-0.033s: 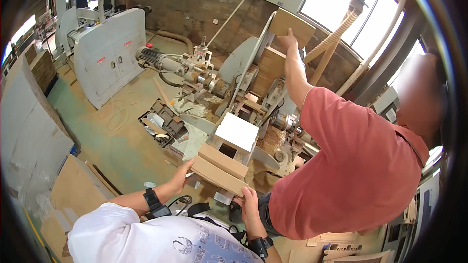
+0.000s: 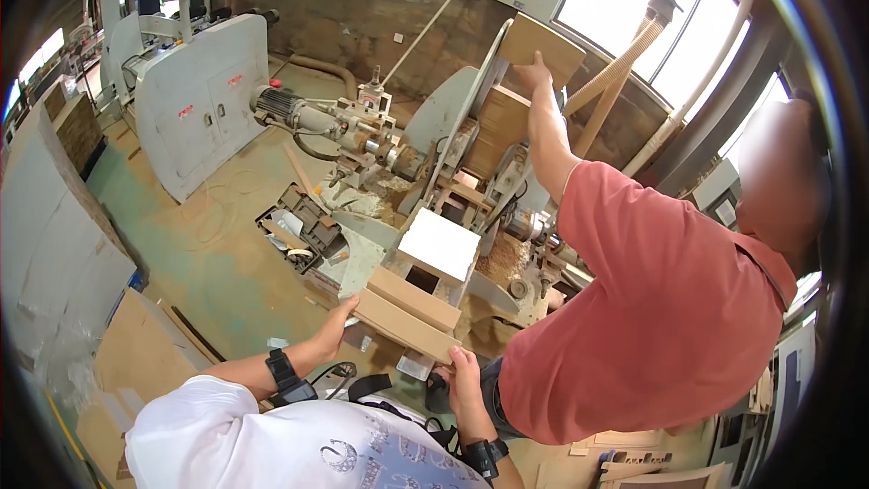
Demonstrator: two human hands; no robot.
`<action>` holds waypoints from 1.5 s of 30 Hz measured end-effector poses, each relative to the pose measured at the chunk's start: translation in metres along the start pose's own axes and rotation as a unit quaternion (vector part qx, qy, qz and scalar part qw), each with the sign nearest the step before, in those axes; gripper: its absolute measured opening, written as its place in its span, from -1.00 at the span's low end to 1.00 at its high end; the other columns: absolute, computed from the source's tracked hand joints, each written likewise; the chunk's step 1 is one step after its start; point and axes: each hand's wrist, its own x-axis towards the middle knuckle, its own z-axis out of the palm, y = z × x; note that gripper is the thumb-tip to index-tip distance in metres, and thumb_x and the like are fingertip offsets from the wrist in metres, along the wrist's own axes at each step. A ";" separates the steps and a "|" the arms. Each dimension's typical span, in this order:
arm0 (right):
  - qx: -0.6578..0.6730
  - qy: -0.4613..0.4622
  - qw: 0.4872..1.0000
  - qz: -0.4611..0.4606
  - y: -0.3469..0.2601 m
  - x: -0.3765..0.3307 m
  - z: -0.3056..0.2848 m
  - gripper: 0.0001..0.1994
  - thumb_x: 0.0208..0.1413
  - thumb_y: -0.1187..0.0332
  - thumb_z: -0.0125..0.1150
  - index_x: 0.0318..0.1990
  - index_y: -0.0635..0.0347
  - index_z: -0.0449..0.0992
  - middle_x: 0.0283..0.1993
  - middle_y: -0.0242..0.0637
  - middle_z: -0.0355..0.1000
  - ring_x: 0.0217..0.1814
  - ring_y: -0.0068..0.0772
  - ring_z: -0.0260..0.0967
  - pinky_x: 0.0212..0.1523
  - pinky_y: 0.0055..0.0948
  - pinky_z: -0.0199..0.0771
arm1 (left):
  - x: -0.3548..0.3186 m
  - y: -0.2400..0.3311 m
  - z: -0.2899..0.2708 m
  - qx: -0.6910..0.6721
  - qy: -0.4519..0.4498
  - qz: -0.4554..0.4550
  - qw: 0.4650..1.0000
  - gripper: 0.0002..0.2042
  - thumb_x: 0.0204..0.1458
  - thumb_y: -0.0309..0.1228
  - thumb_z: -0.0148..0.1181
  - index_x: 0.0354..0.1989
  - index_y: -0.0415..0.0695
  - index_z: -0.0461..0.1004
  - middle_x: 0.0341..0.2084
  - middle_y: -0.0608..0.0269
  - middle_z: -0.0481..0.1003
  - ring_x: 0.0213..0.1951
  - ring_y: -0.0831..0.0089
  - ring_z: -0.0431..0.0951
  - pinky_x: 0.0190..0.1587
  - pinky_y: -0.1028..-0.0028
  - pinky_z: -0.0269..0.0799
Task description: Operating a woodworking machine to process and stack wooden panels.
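Between my hands is a brown wooden board [image 2: 405,326], held by its two ends at the near end of a machine. My left hand [image 2: 339,322] is closed on its left end. Closed on the right end is my right hand [image 2: 464,377], thumb on top. A second brown board [image 2: 415,299] lies parallel just beyond it. Farther along the machine sits a block with a white top [image 2: 440,244]. A co-worker's hand [image 2: 536,72] touches a tan panel [image 2: 543,43] standing at the machine's far end.
The co-worker in a red shirt [image 2: 643,308] stands close on my right. A motor [image 2: 279,103] and spindle lie beyond the machine's left side. An open toolbox [image 2: 300,228] sits on the floor left of the machine. A large grey cabinet [image 2: 204,104] stands at the back left.
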 end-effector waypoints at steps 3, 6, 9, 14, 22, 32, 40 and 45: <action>-0.059 0.015 0.998 0.032 -0.001 0.009 -0.004 -0.69 0.02 0.15 0.05 -0.15 0.13 0.30 -0.29 -0.40 0.33 -0.30 -0.56 0.29 -0.40 -0.61 0.22 | 0.007 0.005 -0.001 0.059 0.003 0.011 0.998 -0.43 0.05 0.01 -0.14 0.07 -0.22 0.22 0.01 0.24 0.26 -0.02 0.44 0.24 0.07 0.43 0.04; -0.057 0.023 0.997 0.039 -0.007 0.010 0.005 -0.74 0.02 0.12 0.05 -0.22 0.06 0.36 -0.31 -0.49 0.34 -0.33 -0.64 0.25 -0.40 -0.63 0.11 | 0.022 -0.002 -0.008 0.058 -0.019 0.022 0.998 -0.43 0.07 -0.01 -0.18 0.04 -0.30 0.24 0.03 0.17 0.25 0.03 0.43 0.21 0.10 0.47 0.00; -0.063 0.043 0.995 0.058 -0.007 0.012 0.010 -0.72 0.01 0.10 0.04 -0.22 0.04 0.39 -0.28 -0.51 0.35 -0.32 -0.63 0.22 -0.35 -0.57 0.10 | 0.026 -0.002 -0.007 0.062 -0.010 0.027 0.998 -0.43 0.07 -0.01 -0.18 0.03 -0.31 0.26 0.02 0.13 0.27 0.04 0.44 0.20 0.10 0.49 0.00; -0.063 0.073 0.993 0.071 -0.007 0.017 0.012 -0.69 0.03 0.07 0.02 -0.19 0.06 0.42 -0.26 -0.48 0.36 -0.24 -0.58 0.23 -0.29 -0.52 0.08 | 0.040 -0.004 -0.015 0.044 -0.043 0.011 0.998 -0.42 0.08 0.02 -0.18 0.02 -0.30 0.26 0.01 0.13 0.27 0.04 0.45 0.20 0.11 0.47 -0.01; 0.023 0.042 0.996 0.075 -0.016 0.013 0.016 -0.60 0.12 0.01 -0.13 -0.05 0.09 0.35 -0.07 -0.39 0.33 -0.01 -0.44 0.19 -0.07 -0.30 0.06 | 0.036 0.025 -0.018 0.030 -0.034 -0.097 0.994 -0.42 0.06 0.09 -0.25 0.02 -0.18 0.26 0.02 0.26 0.26 0.11 0.44 0.12 0.17 0.26 -0.21; 0.041 0.014 0.995 0.094 -0.012 0.011 0.016 -0.46 0.14 -0.09 -0.28 0.08 0.13 0.22 0.13 -0.37 0.19 0.22 -0.37 -0.01 0.07 -0.09 -0.10 | 0.041 0.025 -0.020 0.031 -0.045 -0.085 0.995 -0.51 0.06 0.04 -0.22 0.00 -0.08 0.25 -0.04 0.24 0.27 0.08 0.42 0.16 0.14 0.26 -0.17; 0.067 0.040 0.991 0.111 -0.003 0.040 0.002 -0.35 0.11 -0.18 -0.39 0.19 0.13 0.04 0.22 -0.26 0.06 0.27 -0.25 -0.07 0.12 0.10 -0.21 | 0.087 0.019 -0.035 0.102 0.035 -0.106 0.988 -0.38 0.01 0.14 -0.19 0.08 -0.11 0.17 0.01 0.18 0.23 0.07 0.36 0.18 0.09 0.19 -0.03; 0.097 -0.033 0.987 0.121 0.006 0.070 0.006 -0.29 0.07 -0.26 -0.47 0.24 0.04 -0.05 0.27 -0.13 -0.05 0.28 0.02 -0.13 0.15 0.24 -0.33 | 0.134 -0.014 -0.044 0.077 -0.001 -0.193 0.978 -0.32 0.00 0.20 -0.30 0.14 -0.10 0.13 0.08 0.18 0.18 0.11 0.32 0.14 0.13 0.15 -0.05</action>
